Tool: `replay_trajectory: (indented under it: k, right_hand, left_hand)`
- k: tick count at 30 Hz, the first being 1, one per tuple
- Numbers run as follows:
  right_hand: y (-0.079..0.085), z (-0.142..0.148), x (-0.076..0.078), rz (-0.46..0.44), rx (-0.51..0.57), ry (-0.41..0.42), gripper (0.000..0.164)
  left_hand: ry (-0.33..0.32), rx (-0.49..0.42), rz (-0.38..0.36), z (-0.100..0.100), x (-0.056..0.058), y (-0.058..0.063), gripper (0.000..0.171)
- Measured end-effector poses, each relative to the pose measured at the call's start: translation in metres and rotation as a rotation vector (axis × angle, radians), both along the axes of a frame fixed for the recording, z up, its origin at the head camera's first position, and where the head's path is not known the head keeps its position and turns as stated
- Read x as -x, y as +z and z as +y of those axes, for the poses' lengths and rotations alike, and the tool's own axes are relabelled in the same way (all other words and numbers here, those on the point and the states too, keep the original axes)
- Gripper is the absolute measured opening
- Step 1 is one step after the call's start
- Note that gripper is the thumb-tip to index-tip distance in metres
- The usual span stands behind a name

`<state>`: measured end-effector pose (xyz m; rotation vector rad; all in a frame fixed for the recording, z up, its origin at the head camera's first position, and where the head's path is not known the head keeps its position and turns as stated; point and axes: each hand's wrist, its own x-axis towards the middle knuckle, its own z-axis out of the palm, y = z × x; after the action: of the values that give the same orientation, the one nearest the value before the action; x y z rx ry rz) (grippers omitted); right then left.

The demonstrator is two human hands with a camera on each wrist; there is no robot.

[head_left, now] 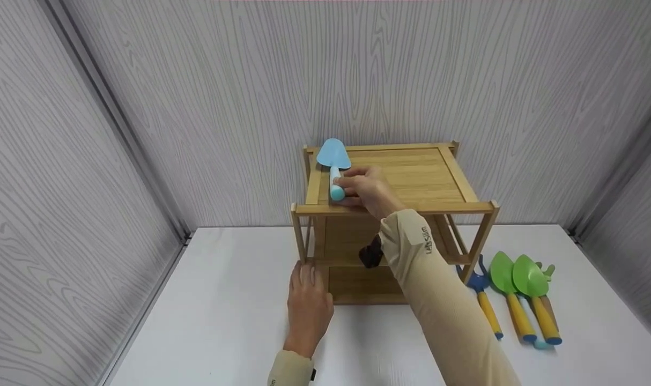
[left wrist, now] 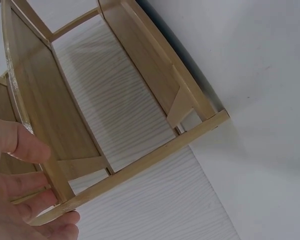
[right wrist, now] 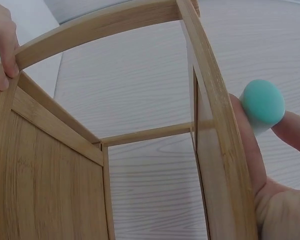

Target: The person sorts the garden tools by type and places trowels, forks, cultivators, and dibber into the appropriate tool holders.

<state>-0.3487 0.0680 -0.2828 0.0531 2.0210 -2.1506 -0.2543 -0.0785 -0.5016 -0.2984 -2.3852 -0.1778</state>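
A light blue hand trowel [head_left: 333, 154] lies along the left side of the top board of a wooden shelf rack [head_left: 411, 171], its blade toward the back wall. Fingers and thumb of my right hand [head_left: 371, 190] pinch its pale handle; the turquoise handle end [right wrist: 263, 101] shows between them in the right wrist view. Low at the rack's front left corner, my left hand [head_left: 308, 308] grips the wooden frame. In the left wrist view its thumb [left wrist: 30, 146] lies on one side of the frame and the other fingers reach around the corner.
Right of the rack, several garden tools lie on the white table [head_left: 223, 300]: two green trowels [head_left: 501, 272] with yellow handles, a blue fork [head_left: 480, 281], and others partly covered beneath. Grey wood-grain walls [head_left: 223, 107] enclose the back and sides.
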Motion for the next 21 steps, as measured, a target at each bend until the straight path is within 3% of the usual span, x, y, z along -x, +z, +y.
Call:
replay_trajectory:
  k: [21]
  right_hand:
    - [0.0003,-0.0043,-0.0029,0.040,-0.008,-0.091,0.033]
  left_hand:
    - [-0.027,-0.042,-0.009,0.0013,-0.0001,-0.0007,0.051]
